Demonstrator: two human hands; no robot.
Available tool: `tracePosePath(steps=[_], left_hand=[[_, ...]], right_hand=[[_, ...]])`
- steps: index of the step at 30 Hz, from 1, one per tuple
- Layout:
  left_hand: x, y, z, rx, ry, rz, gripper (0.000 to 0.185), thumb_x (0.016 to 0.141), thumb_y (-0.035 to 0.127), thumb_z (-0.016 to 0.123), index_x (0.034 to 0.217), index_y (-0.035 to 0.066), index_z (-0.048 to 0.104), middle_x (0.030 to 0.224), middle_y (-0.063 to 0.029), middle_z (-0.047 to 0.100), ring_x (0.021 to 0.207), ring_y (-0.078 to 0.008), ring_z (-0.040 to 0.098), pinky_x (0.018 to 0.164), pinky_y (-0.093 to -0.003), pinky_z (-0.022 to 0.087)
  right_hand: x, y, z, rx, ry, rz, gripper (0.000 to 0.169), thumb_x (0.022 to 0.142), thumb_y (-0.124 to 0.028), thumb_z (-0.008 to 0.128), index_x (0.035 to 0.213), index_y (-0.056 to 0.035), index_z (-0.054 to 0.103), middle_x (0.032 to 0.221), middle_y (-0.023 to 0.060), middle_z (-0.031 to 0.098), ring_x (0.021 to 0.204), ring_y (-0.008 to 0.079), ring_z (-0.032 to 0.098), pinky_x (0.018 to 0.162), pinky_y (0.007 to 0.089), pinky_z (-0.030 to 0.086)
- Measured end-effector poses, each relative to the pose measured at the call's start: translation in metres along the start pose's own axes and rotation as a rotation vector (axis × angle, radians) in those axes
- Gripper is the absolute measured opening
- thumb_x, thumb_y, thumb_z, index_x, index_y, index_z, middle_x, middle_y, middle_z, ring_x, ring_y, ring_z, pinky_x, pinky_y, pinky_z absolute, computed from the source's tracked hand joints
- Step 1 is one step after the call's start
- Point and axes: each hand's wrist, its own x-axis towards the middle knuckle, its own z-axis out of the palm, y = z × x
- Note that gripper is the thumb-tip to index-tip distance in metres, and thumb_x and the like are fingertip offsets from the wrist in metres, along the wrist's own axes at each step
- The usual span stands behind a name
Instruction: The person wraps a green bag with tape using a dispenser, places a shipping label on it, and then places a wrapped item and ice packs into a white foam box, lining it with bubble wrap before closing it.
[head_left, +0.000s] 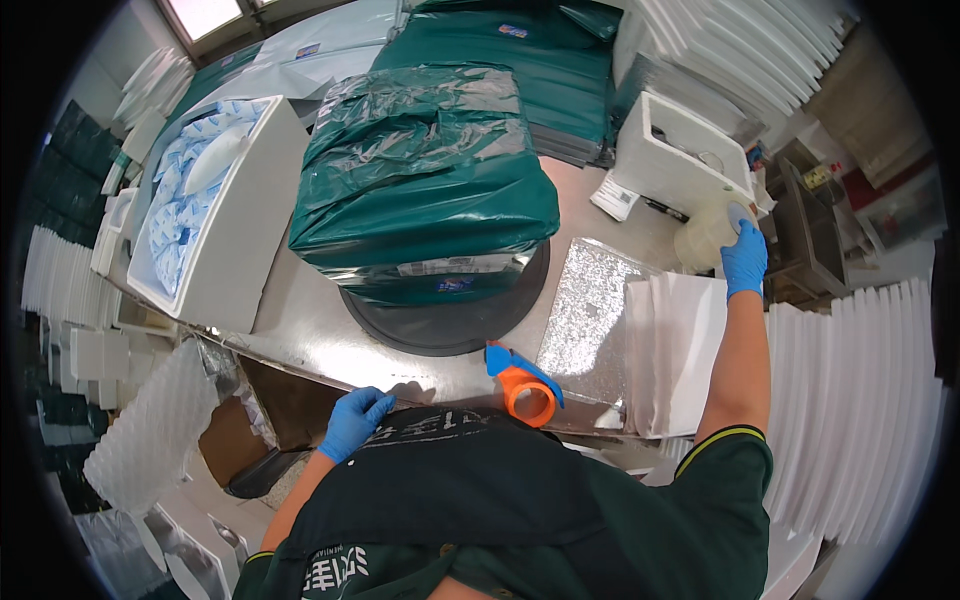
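Observation:
My right hand (743, 259), in a blue glove, reaches to a stack of clear tape rolls (699, 238) at the right; its fingertips touch the end roll, and whether they grip it is unclear. Near the table's front edge is my left hand (355, 421), also gloved, with nothing visible in it, beside my dark apron. A package in green plastic wrap (427, 180), taped on top and bearing a label, sits on a round black turntable (442, 330). An orange and blue tape dispenser (529, 390) lies at the front edge, against my apron.
At left stands a foam box (259, 225) filled with blue-printed packs. A silver foil bag (592, 315) and white sheets (679, 352) lie right of the turntable. Behind the rolls is a foam box (682, 169) holding small tools. Green bags (502, 90) cover the back; foam lids (855, 412) stand right.

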Motion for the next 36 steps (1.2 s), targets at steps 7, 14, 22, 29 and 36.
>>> tracePosePath(steps=[7, 14, 22, 29, 36], left_hand=[[0.002, -0.007, 0.019, 0.004, -0.002, 0.019, 0.024, 0.087, 0.026, 0.065, 0.082, 0.003, 0.065, 0.070, -0.0106, 0.060, 0.062, -0.0176, 0.055, 0.061, -0.0308, 0.046], [0.015, 0.036, 0.003, 0.042, -0.056, 0.067, 0.024, 0.088, 0.023, 0.062, 0.082, 0.000, 0.064, 0.075, -0.0120, 0.062, 0.067, -0.0193, 0.058, 0.065, -0.0308, 0.047], [0.031, 0.129, -0.016, -0.309, -0.181, 0.305, 0.025, 0.089, 0.017, 0.057, 0.108, 0.002, 0.061, 0.101, -0.0061, 0.059, 0.095, -0.0142, 0.054, 0.084, -0.0278, 0.043], [0.013, 0.135, -0.032, -0.758, -0.419, -0.047, 0.043, 0.091, 0.036, 0.053, 0.114, -0.001, 0.058, 0.103, -0.0101, 0.062, 0.092, -0.0167, 0.060, 0.083, -0.0294, 0.047], [0.000, 0.114, -0.044, -0.924, -0.325, -0.123, 0.051, 0.091, 0.044, 0.052, 0.113, -0.001, 0.060, 0.102, -0.0106, 0.065, 0.090, -0.0160, 0.063, 0.080, -0.0274, 0.049]], right_hand=[[-0.007, -0.026, -0.006, -0.125, 0.045, -0.086, 0.032, 0.071, -0.010, 0.070, 0.101, -0.0053, 0.058, 0.093, 0.0142, 0.062, 0.095, 0.0343, 0.057, 0.099, 0.0463, 0.036], [-0.057, -0.039, -0.036, 0.674, -0.072, 0.024, 0.048, 0.079, -0.022, 0.070, 0.119, 0.0000, 0.054, 0.113, 0.0148, 0.060, 0.104, 0.0273, 0.057, 0.094, 0.0357, 0.041], [-0.163, -0.220, -0.142, 1.534, -0.905, -0.484, 0.032, 0.095, -0.025, 0.044, 0.102, -0.0004, 0.062, 0.100, 0.0090, 0.062, 0.094, 0.0172, 0.057, 0.088, 0.0299, 0.043], [-0.217, -0.311, -0.178, 1.834, -0.915, -0.086, 0.022, 0.091, -0.015, 0.056, 0.108, -0.0008, 0.059, 0.101, 0.0068, 0.058, 0.091, 0.0137, 0.056, 0.081, 0.0257, 0.046], [-0.228, -0.292, -0.207, 1.449, -0.586, -0.693, 0.024, 0.075, -0.004, 0.072, 0.097, -0.0028, 0.062, 0.098, 0.0093, 0.059, 0.092, 0.0232, 0.059, 0.081, 0.0312, 0.048]])
